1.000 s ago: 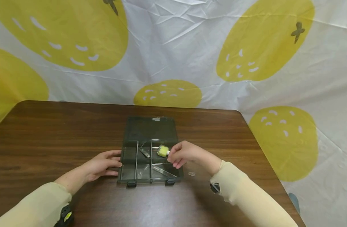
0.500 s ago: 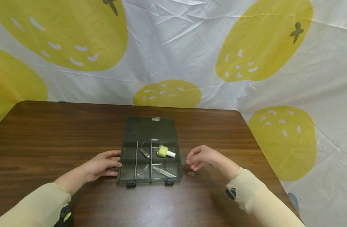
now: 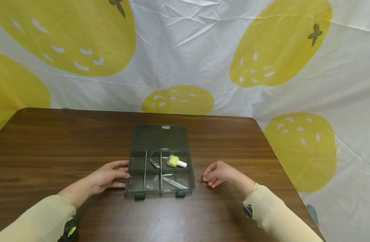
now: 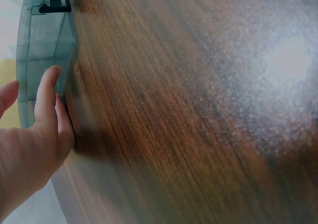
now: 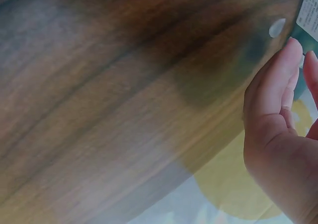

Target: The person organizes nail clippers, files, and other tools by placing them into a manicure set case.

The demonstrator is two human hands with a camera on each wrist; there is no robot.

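Observation:
A dark translucent divided box lies open on the table, lid folded back. My left hand rests with extended fingers against its left wall. A yellow nail polish bottle with a white cap lies in the back right compartment. The back middle one holds a nail clipper. A flat clear strip sits front right, and small clear pieces front middle. Right of the box, my right hand hovers with bent, unclosed fingers beside a clear almond-shaped nail tip, which lies just beyond the fingertips.
The brown wooden table extends around the box. A white curtain with yellow fruit prints hangs behind and to the right of it. Two black latches stick out from the box's front edge.
My right hand has let go of the nail polish bottle, which now lies in the back right compartment. The hand has moved right and down to the clear nail tip. My left hand stays put.

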